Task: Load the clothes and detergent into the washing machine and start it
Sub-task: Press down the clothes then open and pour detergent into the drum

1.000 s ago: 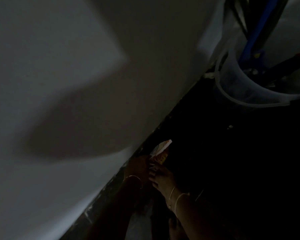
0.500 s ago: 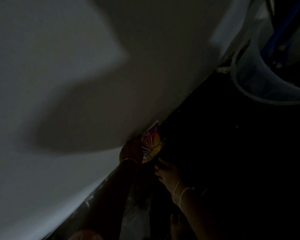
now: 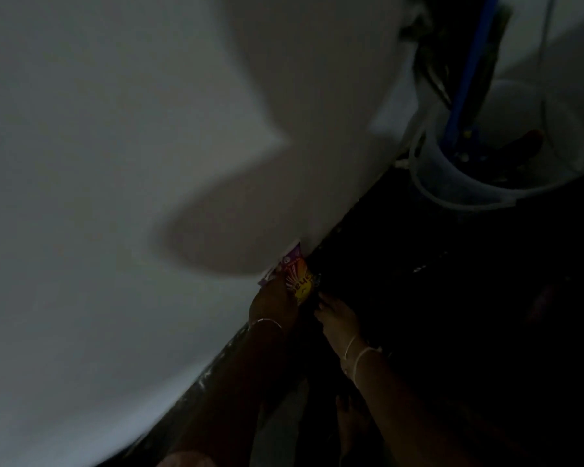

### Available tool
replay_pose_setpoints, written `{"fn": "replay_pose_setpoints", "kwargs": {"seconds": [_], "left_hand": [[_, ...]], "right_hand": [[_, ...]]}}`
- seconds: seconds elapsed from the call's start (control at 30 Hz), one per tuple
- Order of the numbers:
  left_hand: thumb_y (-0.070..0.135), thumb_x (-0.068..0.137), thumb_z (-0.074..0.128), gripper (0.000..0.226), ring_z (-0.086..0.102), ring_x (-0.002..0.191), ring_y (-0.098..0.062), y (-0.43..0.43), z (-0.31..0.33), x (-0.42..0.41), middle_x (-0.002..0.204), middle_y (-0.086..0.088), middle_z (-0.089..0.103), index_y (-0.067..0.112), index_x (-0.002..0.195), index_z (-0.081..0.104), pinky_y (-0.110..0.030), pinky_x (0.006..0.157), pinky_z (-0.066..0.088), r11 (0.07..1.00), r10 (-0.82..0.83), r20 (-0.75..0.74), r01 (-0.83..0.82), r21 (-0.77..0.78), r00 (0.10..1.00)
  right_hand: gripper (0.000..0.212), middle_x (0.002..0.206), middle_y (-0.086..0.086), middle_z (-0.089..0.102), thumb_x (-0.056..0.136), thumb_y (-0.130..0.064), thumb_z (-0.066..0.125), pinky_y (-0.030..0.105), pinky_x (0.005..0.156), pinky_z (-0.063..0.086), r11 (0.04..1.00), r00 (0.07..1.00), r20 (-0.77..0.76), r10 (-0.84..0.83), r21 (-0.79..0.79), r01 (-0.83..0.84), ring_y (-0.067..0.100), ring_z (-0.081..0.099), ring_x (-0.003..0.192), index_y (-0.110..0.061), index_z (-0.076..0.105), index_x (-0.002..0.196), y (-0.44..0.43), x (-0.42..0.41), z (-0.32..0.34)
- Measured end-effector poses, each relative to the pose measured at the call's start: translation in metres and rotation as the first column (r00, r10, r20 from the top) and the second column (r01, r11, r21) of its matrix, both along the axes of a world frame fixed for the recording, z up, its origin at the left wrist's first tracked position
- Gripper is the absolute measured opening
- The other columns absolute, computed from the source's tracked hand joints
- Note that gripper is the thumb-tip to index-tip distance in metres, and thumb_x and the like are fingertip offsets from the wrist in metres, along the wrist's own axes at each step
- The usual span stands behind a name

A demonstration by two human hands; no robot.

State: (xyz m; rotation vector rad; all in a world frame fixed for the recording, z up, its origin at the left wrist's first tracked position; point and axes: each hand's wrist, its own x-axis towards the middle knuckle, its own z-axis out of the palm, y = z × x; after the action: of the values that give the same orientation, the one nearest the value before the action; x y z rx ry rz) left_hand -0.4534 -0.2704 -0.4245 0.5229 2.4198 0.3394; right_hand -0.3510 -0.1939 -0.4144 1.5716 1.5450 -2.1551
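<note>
the scene is very dark, and much of the lower right is lost in shadow. a small detergent sachet (image 3: 294, 274), purple at its upper end with a yellow and orange burst lower down, is held upright against the bottom edge of a pale wall (image 3: 115, 163), just where the wall meets a dark floor (image 3: 402, 281). the sachet is gripped by the left hand (image 3: 273, 303), whose fingers are curled round its lower left side; a thin bangle (image 3: 265, 321) is seen at that wrist. the right hand (image 3: 334, 318) is placed just beside the sachet on its lower right, with fingertips reaching toward the sachet's bottom edge. whether those fingertips pinch the sachet or only lie near it cannot be told in this light; the fingers appear loosely bent. two thin bangles (image 3: 356, 357) are worn at the right wrist.

a large soft shadow is cast across the wall above the sachet. well apart from the hands, toward the upper right, a translucent white bucket (image 3: 452, 183) is stood on the floor close to the wall, with a blue handle (image 3: 466, 72) and some dark, indistinct items leaning inside it. a bare foot (image 3: 348, 423) is faintly made out on the floor below the right forearm. the washing machine and the clothes are not made out in this view.
</note>
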Motion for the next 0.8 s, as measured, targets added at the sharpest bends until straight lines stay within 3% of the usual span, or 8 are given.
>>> {"fn": "replay_pose_setpoints", "kwargs": {"seconds": [0.13,0.23,0.4,0.6,0.73,0.8], "left_hand": [[0.018,0.089,0.056,0.049,0.056,0.118,-0.032,-0.007,0.061,0.042,0.130,-0.013,0.059,0.014,0.138,0.047,-0.040,0.098,0.047,0.985,0.079,-0.012,-0.076,0.155,0.997],[0.018,0.088,0.058,0.044,0.058,0.116,-0.033,-0.016,0.110,0.074,0.126,-0.014,0.062,0.013,0.131,0.054,-0.040,0.097,0.048,0.955,0.159,0.036,-0.163,0.247,0.987],[0.018,0.091,0.056,0.037,0.057,0.118,-0.030,-0.031,0.194,0.119,0.128,-0.015,0.061,0.010,0.127,0.057,-0.033,0.098,0.044,0.926,0.181,0.014,-0.175,0.336,0.983],[0.012,0.089,0.057,0.039,0.060,0.115,-0.021,-0.018,0.308,0.159,0.127,-0.007,0.064,0.012,0.128,0.057,-0.019,0.096,0.038,0.862,0.116,-0.038,-0.081,0.500,0.993],[0.010,0.088,0.059,0.038,0.061,0.113,-0.020,0.003,0.380,0.188,0.123,-0.005,0.066,0.011,0.125,0.059,-0.018,0.094,0.039,0.802,0.060,-0.089,0.005,0.598,0.994],[0.010,0.087,0.059,0.036,0.062,0.113,-0.021,0.017,0.410,0.206,0.121,-0.007,0.067,0.011,0.123,0.060,-0.022,0.096,0.041,0.769,0.033,-0.112,0.046,0.638,0.993]], "right_hand": [[0.041,0.124,0.017,0.053,0.089,0.016,0.043,0.029,0.084,0.043,0.981,0.973,-0.136,-0.186,-0.076,0.177,0.026,0.049,0.110,0.009,0.048,0.129,-0.011,0.029,0.077],[0.036,0.111,0.009,0.059,0.088,0.010,0.049,0.030,0.092,0.042,0.981,0.975,-0.141,-0.172,0.069,0.183,0.027,0.054,0.114,0.002,0.057,0.122,-0.020,0.059,0.124],[0.043,0.129,0.010,0.057,0.089,0.004,0.045,0.024,0.090,0.040,0.957,0.979,-0.162,-0.127,0.240,0.164,0.014,0.052,0.106,-0.006,0.054,0.130,-0.023,0.105,0.207],[0.035,0.122,0.013,0.062,0.090,-0.001,0.048,0.025,0.095,0.042,0.844,0.968,-0.234,-0.090,0.497,0.199,0.023,0.057,0.113,-0.006,0.058,0.124,-0.003,0.151,0.317],[0.029,0.112,0.020,0.063,0.089,0.006,0.049,0.006,0.073,0.045,0.773,0.916,-0.360,-0.178,0.525,0.356,0.024,0.058,0.101,0.008,0.058,0.117,0.023,0.182,0.388],[0.023,0.101,0.018,0.066,0.088,0.003,0.054,0.018,0.087,0.050,0.727,0.892,-0.404,-0.203,0.548,0.414,0.021,0.060,0.097,0.005,0.063,0.109,0.039,0.200,0.420]]}}
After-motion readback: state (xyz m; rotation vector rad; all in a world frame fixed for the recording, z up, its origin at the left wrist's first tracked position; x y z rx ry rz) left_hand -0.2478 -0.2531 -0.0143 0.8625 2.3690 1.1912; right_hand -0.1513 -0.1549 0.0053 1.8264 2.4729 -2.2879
